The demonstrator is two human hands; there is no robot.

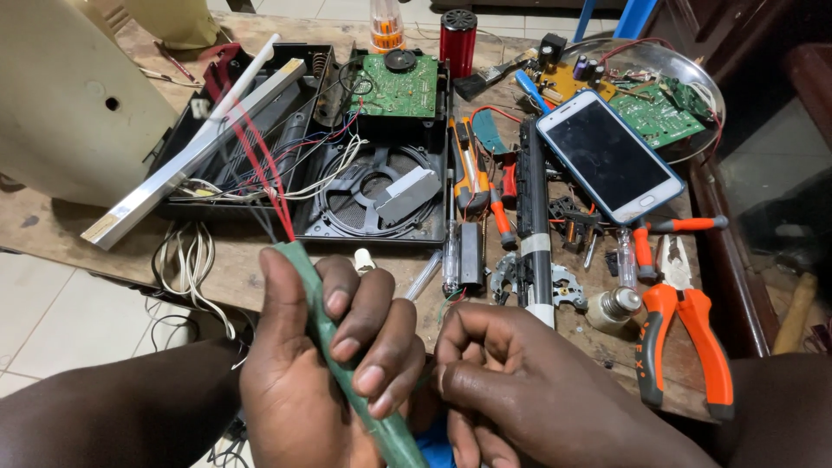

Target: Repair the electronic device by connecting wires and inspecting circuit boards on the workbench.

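two hands close together on a green strip, low over a messy work table.

left hand [325,347] wrapped tight round a long green strip [342,364], thumb on one side and fingers curled over the other, likely to keep it from wobbling. red wires [260,165] running from the strip's top end up toward 11 o'clock, into the open black case [303,139]. right hand [520,381] just beside at 3 o'clock, fingers curled into a loose fist near the strip's low end; cannot tell if anything is pinched inside. at 12 o'clock, a green circuit board [399,87] in the case. at 1 o'clock, a phone [607,156] leaning on a metal tray [693,78]. at 3 o'clock, orange pliers [685,338] and a small bulb [615,308]. screwdrivers [472,173] and loose bits crowding the table between hands and case.
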